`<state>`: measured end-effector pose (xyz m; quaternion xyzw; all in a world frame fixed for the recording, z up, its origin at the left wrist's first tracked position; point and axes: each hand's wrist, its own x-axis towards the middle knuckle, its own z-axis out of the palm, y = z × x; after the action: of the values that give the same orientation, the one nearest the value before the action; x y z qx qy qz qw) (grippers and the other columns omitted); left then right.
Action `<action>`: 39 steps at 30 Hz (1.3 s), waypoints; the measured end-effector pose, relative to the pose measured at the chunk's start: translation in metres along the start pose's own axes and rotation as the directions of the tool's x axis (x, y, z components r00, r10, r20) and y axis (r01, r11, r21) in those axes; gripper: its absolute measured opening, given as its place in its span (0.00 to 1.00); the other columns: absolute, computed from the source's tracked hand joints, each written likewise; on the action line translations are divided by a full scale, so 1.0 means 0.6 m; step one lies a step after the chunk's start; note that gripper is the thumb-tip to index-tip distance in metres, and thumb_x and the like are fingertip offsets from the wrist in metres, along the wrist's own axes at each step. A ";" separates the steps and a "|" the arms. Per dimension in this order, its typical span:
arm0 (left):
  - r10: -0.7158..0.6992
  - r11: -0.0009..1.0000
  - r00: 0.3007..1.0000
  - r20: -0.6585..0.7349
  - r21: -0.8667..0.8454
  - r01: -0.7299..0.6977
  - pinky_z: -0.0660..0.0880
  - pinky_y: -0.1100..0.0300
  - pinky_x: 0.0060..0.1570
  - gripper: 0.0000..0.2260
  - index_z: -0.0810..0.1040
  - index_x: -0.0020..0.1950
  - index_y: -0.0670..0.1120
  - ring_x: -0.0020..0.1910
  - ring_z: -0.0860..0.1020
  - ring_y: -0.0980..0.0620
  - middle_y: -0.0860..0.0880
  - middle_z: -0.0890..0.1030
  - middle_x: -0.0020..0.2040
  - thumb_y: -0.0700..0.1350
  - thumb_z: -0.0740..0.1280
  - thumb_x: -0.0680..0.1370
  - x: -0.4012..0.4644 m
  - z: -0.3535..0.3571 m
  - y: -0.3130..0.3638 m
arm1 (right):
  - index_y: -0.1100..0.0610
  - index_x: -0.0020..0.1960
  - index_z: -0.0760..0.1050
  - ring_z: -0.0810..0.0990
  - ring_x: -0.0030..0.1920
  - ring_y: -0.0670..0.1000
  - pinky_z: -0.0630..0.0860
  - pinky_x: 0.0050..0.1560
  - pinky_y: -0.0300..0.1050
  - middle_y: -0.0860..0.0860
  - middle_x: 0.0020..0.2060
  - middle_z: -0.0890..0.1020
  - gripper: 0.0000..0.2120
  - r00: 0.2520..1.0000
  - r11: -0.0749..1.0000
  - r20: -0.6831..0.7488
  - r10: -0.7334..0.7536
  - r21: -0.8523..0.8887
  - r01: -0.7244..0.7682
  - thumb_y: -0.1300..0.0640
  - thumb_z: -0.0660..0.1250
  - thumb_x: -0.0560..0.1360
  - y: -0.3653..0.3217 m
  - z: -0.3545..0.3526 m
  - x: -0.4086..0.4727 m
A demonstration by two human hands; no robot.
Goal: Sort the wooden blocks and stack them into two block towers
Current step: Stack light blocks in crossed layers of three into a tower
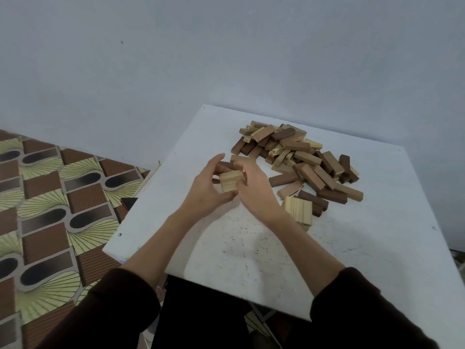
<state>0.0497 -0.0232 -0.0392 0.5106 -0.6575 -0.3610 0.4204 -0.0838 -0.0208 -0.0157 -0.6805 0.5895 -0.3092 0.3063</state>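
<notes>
A loose pile of light and dark wooden blocks [299,154] lies on the far right part of the white table [377,235]. Near the table's left middle, a small stack of light blocks [229,181] sits between my two hands, with darker blocks partly hidden behind it. My left hand [207,190] holds the stack's left side with curled fingers. My right hand [254,183] grips its right side. A second low stack of light blocks [298,211] stands on the table right of my right wrist.
The table's left edge [130,217] drops to a patterned floor [45,210]. A pale wall rises just behind the table. The near half of the table top is bare, scuffed white.
</notes>
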 end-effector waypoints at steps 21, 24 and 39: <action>0.112 0.993 0.900 0.421 -0.004 -0.121 0.70 0.68 0.57 0.41 0.58 0.75 0.52 0.58 0.73 0.61 0.53 0.76 0.57 0.45 0.77 0.68 0.001 0.134 0.103 | 0.58 0.66 0.70 0.76 0.50 0.37 0.70 0.46 0.24 0.50 0.55 0.76 0.26 0.997 0.999 0.072 0.018 0.042 -0.022 0.67 0.71 0.70 0.103 -0.204 -0.134; 0.116 0.991 0.896 0.428 0.004 -0.130 0.69 0.67 0.58 0.40 0.59 0.75 0.51 0.57 0.73 0.64 0.56 0.77 0.56 0.44 0.76 0.69 -0.003 0.135 0.099 | 0.56 0.66 0.69 0.74 0.57 0.46 0.69 0.50 0.23 0.52 0.59 0.75 0.26 0.998 1.000 0.061 0.014 0.016 -0.015 0.65 0.72 0.70 0.111 -0.196 -0.133; 0.089 0.995 0.882 0.462 -0.004 -0.098 0.67 0.59 0.66 0.43 0.55 0.77 0.49 0.62 0.71 0.58 0.57 0.73 0.58 0.43 0.77 0.69 -0.012 0.129 0.091 | 0.54 0.65 0.69 0.72 0.60 0.50 0.72 0.59 0.35 0.44 0.57 0.72 0.27 0.997 0.998 0.035 -0.068 -0.011 0.068 0.66 0.72 0.69 0.132 -0.186 -0.138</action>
<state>-0.0404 -0.0007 -0.0213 0.3819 -0.7658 -0.4451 0.2639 -0.2288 0.0461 -0.0131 -0.7073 0.5625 -0.3040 0.3016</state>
